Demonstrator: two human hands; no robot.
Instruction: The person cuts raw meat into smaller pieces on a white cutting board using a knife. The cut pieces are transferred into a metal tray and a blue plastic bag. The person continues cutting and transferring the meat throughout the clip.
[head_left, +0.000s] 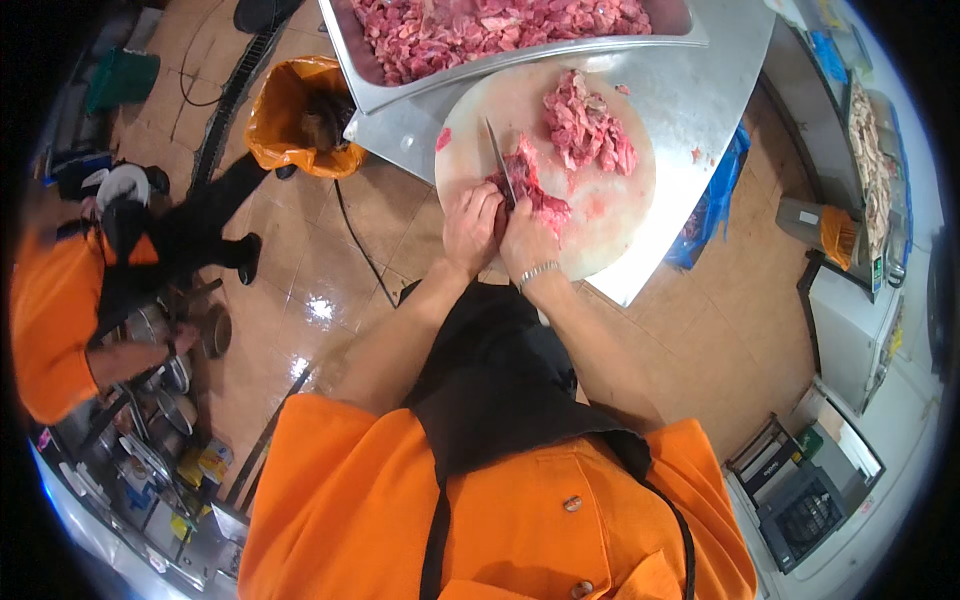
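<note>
A round, pale cutting board (480, 105) lies at the near corner of a steel table. On its near left part, my right hand (521, 232) grips a knife (499, 161), its blade pointing away from me across a piece of dark red raw meat (536, 187). Close beside it, my left hand (474, 225) presses on the left end of that meat, fingers curled near the blade. The knife's handle is hidden in my right hand. Farther right on the board sits a pile of raw meat chunks (585, 124). One small scrap (444, 139) lies at the board's left edge.
A deep steel tray (450, 79) full of cut meat stands behind the board on the table (697, 97). An orange-lined bin (274, 124) is to the left. A co-worker in orange (56, 315) bends near pots at far left. A blue bag (705, 217) is beyond the table's right edge.
</note>
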